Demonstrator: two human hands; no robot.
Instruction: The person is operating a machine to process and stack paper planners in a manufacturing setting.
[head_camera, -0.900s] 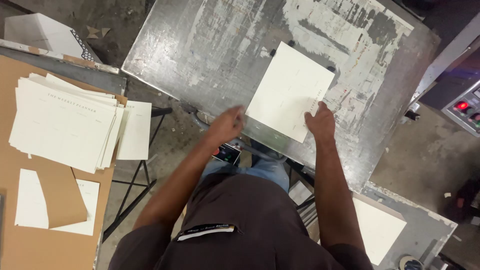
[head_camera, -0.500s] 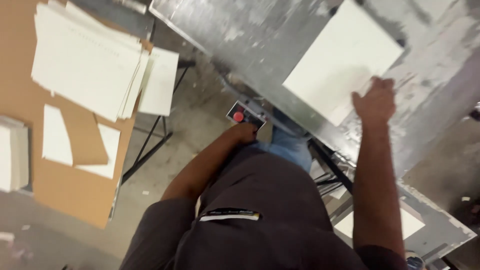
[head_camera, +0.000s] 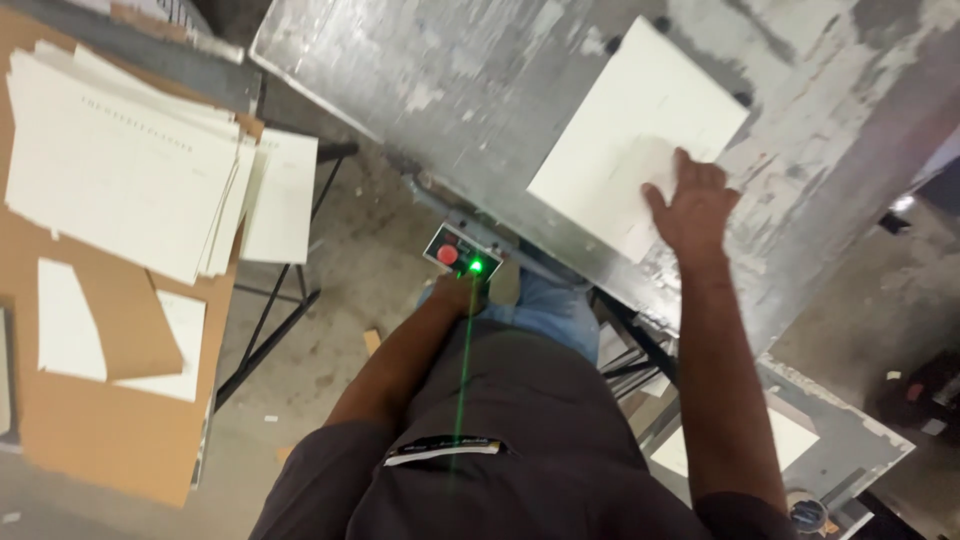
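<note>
View from the head camera, looking down the person's torso. The right hand (head_camera: 693, 205) lies flat, fingers (head_camera: 685, 165) spread and released, pressing on the near right corner of a cream sheet (head_camera: 632, 130) that rests on the worn, paint-flecked metal table (head_camera: 440, 80); the open palm pins the sheet rather than gripping it, which suits holding a flat sheet square against the surface. The sheet sits toward the right half of the table, turned at an angle to its near edge and set back from it, with small dark studs visible just beyond its far corners, possibly stops against which it is registered, though the view is too coarse to confirm this. The left hand (head_camera: 462, 290) is down at the small control box (head_camera: 462, 250) fixed under the table's near edge, just below a red button (head_camera: 447, 254) and a lit green lamp (head_camera: 477, 265); its fingers are largely hidden behind the box and the glare, so I cannot tell whether they are clenched or released. The box hangs at waist height, within reach of one hand while the other stays on the sheet. To the left, well apart from the metal table, a loose stack of similar cream sheets (head_camera: 120, 160) lies fanned on a brown cardboard surface (head_camera: 110, 430), with two single sheets nearer its lower edge. Another pale sheet (head_camera: 780, 440) rests on a lower metal shelf (head_camera: 860, 430) at the right.
</note>
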